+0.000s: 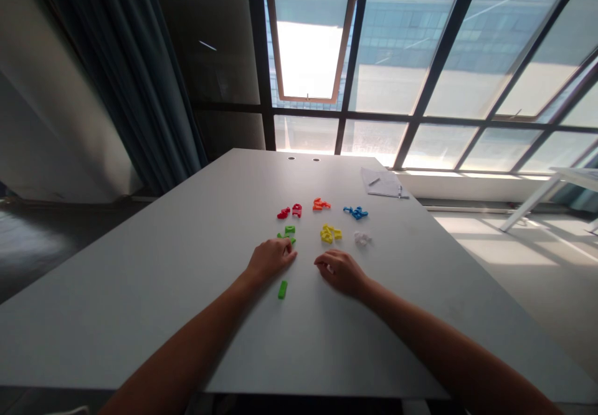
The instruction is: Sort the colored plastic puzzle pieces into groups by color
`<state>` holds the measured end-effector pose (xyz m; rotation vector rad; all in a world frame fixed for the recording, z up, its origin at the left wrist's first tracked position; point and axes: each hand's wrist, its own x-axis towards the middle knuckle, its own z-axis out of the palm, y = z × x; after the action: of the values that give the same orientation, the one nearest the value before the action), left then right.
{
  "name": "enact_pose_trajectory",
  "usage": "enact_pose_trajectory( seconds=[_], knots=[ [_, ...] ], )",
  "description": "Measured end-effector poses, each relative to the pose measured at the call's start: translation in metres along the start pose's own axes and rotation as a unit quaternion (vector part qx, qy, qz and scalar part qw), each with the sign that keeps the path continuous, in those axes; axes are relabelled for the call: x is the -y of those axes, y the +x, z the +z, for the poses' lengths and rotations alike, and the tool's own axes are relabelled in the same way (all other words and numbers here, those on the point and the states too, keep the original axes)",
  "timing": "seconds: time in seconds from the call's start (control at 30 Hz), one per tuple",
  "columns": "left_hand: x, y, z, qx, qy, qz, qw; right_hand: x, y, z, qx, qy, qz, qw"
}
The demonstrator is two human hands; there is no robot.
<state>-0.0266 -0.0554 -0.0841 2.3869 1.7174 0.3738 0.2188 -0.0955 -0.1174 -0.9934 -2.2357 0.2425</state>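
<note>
My left hand rests low over the white table, fingers curled down right beside some small green plastic pieces. Its fingertips partly cover the nearest of these, and I cannot make out what they grip. Closer to me, below that hand, lies a separate green block. My right hand sits on the table to the right, its fingers bent together with nothing visible in them. Just beyond it are yellow pieces and a small pile of whitish clear pieces.
Farther back lie red pieces, orange pieces and blue pieces. A sheet of paper with pens on it is at the far right edge. Windows stand behind the table, with a dark curtain at left.
</note>
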Motion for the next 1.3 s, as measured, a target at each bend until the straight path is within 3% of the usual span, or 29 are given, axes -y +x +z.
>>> enact_pose_trajectory(
  seconds=[0.27, 0.37, 0.53, 0.7, 0.8, 0.97, 1.13, 1.3],
  knots=[
    [0.009, 0.002, -0.005, -0.022, 0.009, 0.005, 1.0, 0.002, 0.0, -0.004, 0.016, -0.018, -0.025, 0.999],
    [0.01, 0.003, -0.011, -0.045, 0.012, 0.007, 0.999, 0.006, 0.001, -0.008, 0.039, -0.029, -0.068, 0.997],
    [0.008, 0.003, -0.016, -0.096, 0.005, 0.003, 0.995, 0.035, 0.002, -0.006, 0.114, -0.063, -0.16, 0.978],
    [0.006, 0.002, -0.013, -0.098, 0.003, 0.01, 0.995, 0.063, 0.002, 0.008, 0.187, -0.057, -0.178, 0.964],
    [0.006, 0.002, -0.012, -0.087, -0.006, 0.017, 0.996, 0.056, 0.002, 0.011, 0.167, -0.043, -0.154, 0.973],
    [0.008, 0.002, -0.011, -0.08, -0.024, 0.037, 0.996, 0.019, 0.004, 0.007, 0.078, -0.03, -0.09, 0.992],
    [0.004, -0.001, -0.006, -0.023, -0.082, 0.132, 0.988, -0.003, 0.004, 0.006, -0.041, -0.033, -0.016, 0.998],
    [-0.002, -0.005, 0.002, 0.016, -0.123, 0.188, 0.974, -0.005, 0.004, 0.008, -0.025, -0.039, 0.005, 0.999]
  ],
)
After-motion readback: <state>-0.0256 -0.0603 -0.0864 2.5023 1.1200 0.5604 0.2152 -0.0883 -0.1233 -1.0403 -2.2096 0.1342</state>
